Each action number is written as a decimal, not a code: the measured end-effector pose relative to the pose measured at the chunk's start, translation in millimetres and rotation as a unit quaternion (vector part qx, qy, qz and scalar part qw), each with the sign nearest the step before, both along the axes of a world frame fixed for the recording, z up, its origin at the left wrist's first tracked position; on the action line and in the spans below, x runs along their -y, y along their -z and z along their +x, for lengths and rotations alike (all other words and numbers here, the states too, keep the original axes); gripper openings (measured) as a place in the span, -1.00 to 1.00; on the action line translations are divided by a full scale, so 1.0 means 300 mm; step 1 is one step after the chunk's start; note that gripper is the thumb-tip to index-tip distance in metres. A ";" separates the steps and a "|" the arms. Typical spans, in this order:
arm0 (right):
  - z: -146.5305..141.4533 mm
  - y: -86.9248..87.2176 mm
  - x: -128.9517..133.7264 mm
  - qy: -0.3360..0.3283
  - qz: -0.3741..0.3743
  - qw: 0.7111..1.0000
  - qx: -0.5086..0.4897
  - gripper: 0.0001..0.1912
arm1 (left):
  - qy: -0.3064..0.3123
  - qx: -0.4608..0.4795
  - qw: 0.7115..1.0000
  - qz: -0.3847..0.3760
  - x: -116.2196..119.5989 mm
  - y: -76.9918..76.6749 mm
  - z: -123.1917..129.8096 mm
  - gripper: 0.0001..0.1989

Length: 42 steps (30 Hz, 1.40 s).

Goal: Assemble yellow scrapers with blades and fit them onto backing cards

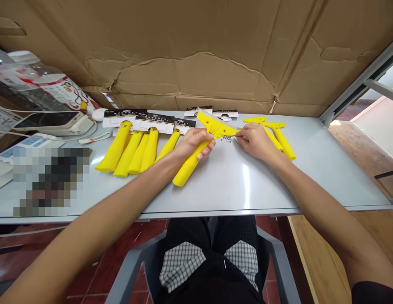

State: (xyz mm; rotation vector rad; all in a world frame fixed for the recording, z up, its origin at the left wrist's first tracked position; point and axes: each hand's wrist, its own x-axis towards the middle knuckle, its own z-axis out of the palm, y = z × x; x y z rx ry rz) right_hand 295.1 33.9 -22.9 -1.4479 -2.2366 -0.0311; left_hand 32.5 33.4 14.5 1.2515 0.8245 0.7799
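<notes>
My left hand [198,142] is wrapped round the neck of a yellow scraper [189,166], its wide head raised and its handle slanting down toward me. At the right end of that head, the fingertips of my right hand [255,138] are pinched together against the corner; anything small between them is hidden. Just under the head lies a little heap of tiny dark metal pieces [227,139], which look like screws. Beside my right hand are two more yellow scrapers [285,141], partly covered by it. Left of my left hand lie several yellow handles [148,152] with black-and-white header cards [154,123].
More cards [226,114] lie behind the scraper on the white table [222,185]. A cardboard sheet [184,55] walls off the back. At left are a bottle [57,82], a phone [47,120], a cable and papers. A metal post [358,80] stands at right.
</notes>
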 end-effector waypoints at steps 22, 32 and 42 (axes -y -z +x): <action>-0.158 -0.034 -0.019 0.052 -0.034 0.990 0.131 -0.72 | -0.001 0.036 0.999 -0.006 -0.010 0.023 0.015 -0.80; -0.172 -0.056 -0.036 0.093 -0.065 0.988 0.109 -0.80 | -0.012 0.027 0.999 -0.028 -0.012 0.028 0.014 -0.80; -0.171 -0.085 -0.047 0.068 -0.082 0.982 0.154 -0.73 | -0.008 0.016 0.999 -0.035 -0.013 0.030 0.002 -0.78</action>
